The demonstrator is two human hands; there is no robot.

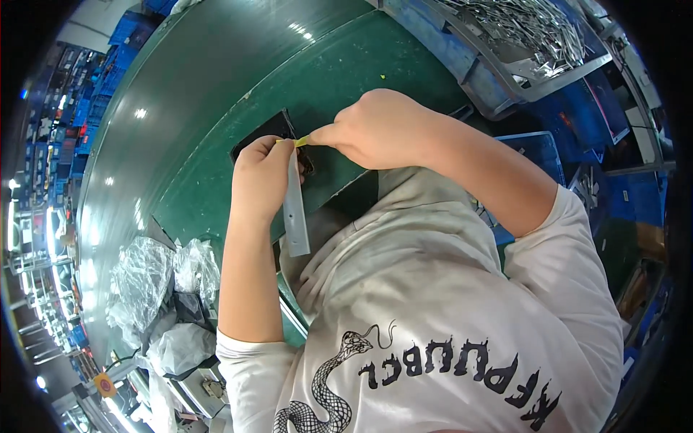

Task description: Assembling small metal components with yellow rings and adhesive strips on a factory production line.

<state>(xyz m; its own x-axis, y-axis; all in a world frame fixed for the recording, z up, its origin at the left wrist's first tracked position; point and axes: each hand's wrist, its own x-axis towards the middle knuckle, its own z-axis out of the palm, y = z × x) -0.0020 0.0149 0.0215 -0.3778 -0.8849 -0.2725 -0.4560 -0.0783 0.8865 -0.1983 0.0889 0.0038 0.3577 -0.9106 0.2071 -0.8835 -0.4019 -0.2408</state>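
Strip: I hold a grey metal strip (pixel 295 209) upright above the green work surface (pixel 216 94), just in front of my chest.
Left hand (pixel 261 177): closed around the strip's upper end.
Right hand (pixel 375 130): fingertips pinched on a small yellow tab (pixel 302 141) at the strip's top.
Behind: black sheet (pixel 263 133) on the surface.
Far right: blue crate (pixel 462 58) of metal parts.
Lower left: crumpled plastic bags (pixel 155 289).

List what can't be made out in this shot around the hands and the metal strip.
- Head view: the upper end of the grey metal strip is hidden inside the left hand.
- The yellow tab pinched by the right hand is too small to identify.
- The black pad on the green belt is partly covered by both hands.
- The metal parts in the blue bin are too small, and cut off by the top edge.
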